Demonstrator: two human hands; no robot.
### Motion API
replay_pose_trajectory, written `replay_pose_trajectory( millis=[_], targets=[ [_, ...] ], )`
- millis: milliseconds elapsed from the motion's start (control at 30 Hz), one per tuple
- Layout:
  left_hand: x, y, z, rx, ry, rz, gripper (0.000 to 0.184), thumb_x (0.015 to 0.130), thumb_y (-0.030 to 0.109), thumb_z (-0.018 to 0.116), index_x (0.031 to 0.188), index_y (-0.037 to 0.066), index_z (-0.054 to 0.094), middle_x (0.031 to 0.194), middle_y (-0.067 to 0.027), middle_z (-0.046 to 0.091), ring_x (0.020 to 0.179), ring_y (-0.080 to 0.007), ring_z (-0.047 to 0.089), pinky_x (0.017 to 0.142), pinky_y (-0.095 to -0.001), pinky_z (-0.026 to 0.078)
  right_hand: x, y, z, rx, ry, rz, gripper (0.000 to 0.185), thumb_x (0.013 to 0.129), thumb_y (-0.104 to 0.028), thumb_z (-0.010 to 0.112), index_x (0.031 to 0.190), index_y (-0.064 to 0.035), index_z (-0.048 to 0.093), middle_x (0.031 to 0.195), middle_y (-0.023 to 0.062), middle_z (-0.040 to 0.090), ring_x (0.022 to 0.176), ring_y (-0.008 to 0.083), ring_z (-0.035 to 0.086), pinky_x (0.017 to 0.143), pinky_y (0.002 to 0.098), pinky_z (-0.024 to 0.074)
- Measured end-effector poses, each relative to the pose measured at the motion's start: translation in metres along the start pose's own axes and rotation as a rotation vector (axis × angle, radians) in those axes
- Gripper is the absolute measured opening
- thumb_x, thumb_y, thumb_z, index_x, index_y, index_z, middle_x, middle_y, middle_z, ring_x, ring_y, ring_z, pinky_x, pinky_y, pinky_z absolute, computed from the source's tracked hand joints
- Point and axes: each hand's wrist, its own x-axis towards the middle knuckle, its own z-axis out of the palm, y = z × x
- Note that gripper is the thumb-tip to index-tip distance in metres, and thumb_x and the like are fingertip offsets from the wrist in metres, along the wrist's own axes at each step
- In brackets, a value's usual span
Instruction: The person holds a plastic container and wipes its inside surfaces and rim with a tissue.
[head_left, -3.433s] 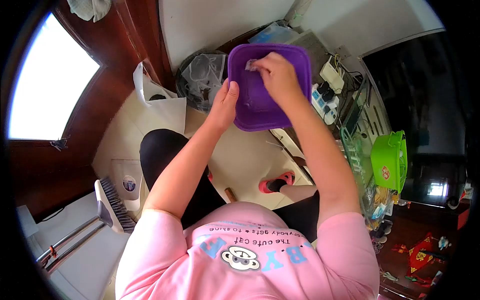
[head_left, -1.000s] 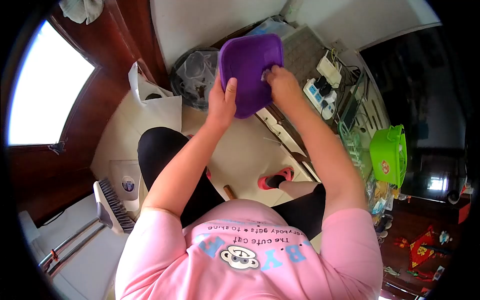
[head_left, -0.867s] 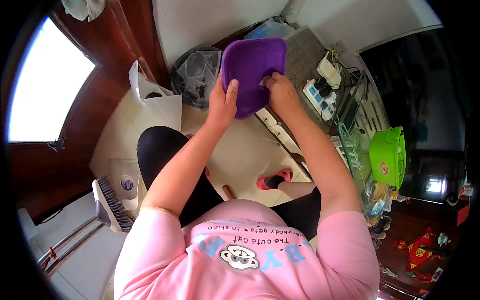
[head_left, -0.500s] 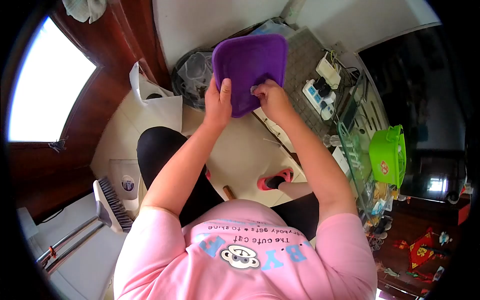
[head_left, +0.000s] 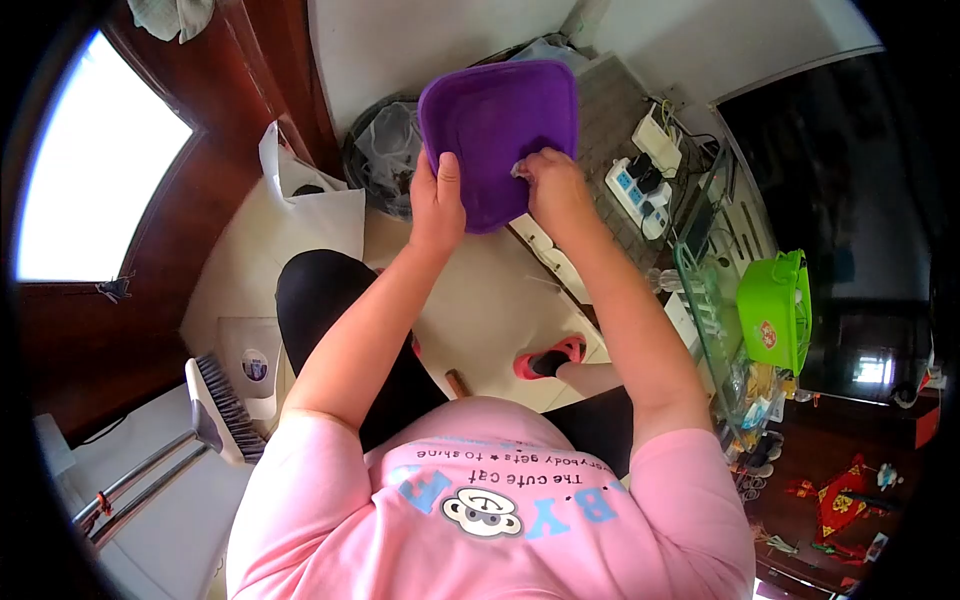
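Note:
A purple plastic basin [head_left: 490,110] is held up in front of me, tilted so that its inside faces me. My left hand [head_left: 437,205] grips its left edge, thumb on the inner side and fingers behind. Inside the lower right part of the basin, my right hand [head_left: 555,190] is closed on a small crumpled whitish wad [head_left: 519,169], perhaps tissue or cloth. The wad is close to the basin's inner surface; I cannot tell whether it touches.
Behind the basin stands a dark bin [head_left: 365,165] with a clear plastic liner. To the right are a power strip [head_left: 638,195], cables, a glass shelf [head_left: 700,330] and a green bucket [head_left: 772,312]. At left lean a broom [head_left: 225,410] and a dustpan [head_left: 250,365].
My right hand and the wad have shifted slightly to the right and up inside the basin. The basin has risen a little, still in my left hand.

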Motion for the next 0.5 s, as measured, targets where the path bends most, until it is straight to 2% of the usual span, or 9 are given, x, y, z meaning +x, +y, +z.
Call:
replay_pose_trajectory(
  millis=[167, 233, 367, 433, 500],
  targets=[
    [0.004, -0.003, -0.003, -0.021, 0.048, 0.001, 0.049, 0.100, 0.037, 0.044, 0.129, -0.003, 0.045, 0.116, -0.0101, 0.058, 0.104, -0.0169, 0.052, 0.094, -0.0303, 0.041, 0.002, -0.013, 0.017, 0.114, 0.039, 0.002, 0.016, 0.073, 0.009, 0.059, 0.082, -0.0024, 0.067, 0.080, 0.0160, 0.062, 0.080, 0.0352, 0.061, 0.071, 0.0407, 0.0497],
    [0.004, 0.001, -0.002, 0.000, 0.042, 0.024, 0.048, 0.101, 0.037, 0.043, 0.128, -0.003, 0.046, 0.116, -0.0101, 0.058, 0.104, -0.0171, 0.053, 0.094, -0.0306, 0.041, 0.002, -0.023, 0.018, 0.180, 0.040, 0.068, 0.013, 0.075, 0.007, 0.060, 0.082, -0.0025, 0.066, 0.081, 0.0160, 0.063, 0.080, 0.0348, 0.061, 0.071, 0.0401, 0.0496],
    [0.006, 0.004, -0.004, 0.088, 0.054, 0.032, 0.048, 0.101, 0.037, 0.041, 0.127, -0.003, 0.047, 0.116, -0.0109, 0.058, 0.105, -0.0179, 0.053, 0.094, -0.0309, 0.040, 0.004, -0.040, 0.024, 0.255, -0.002, 0.022, 0.010, 0.077, 0.005, 0.061, 0.082, -0.0025, 0.066, 0.083, 0.0159, 0.063, 0.082, 0.0342, 0.062, 0.072, 0.0395, 0.0497],
    [0.005, 0.006, -0.007, 0.095, 0.040, 0.014, 0.049, 0.101, 0.039, 0.041, 0.126, -0.003, 0.047, 0.117, -0.0121, 0.058, 0.106, -0.0186, 0.053, 0.095, -0.0311, 0.040, 0.003, -0.045, 0.026, 0.383, -0.010, 0.131, 0.010, 0.075, 0.004, 0.060, 0.081, -0.0017, 0.066, 0.083, 0.0160, 0.063, 0.082, 0.0349, 0.061, 0.073, 0.0418, 0.0483],
    [0.007, -0.001, -0.008, 0.105, 0.023, 0.005, 0.050, 0.101, 0.039, 0.041, 0.126, -0.003, 0.047, 0.117, -0.0126, 0.058, 0.107, -0.0189, 0.053, 0.095, -0.0312, 0.040, 0.005, -0.040, 0.022, 0.504, -0.074, 0.178, 0.010, 0.076, 0.003, 0.062, 0.083, -0.0020, 0.067, 0.083, 0.0148, 0.063, 0.082, 0.0326, 0.062, 0.073, 0.0401, 0.0486]
  ],
)
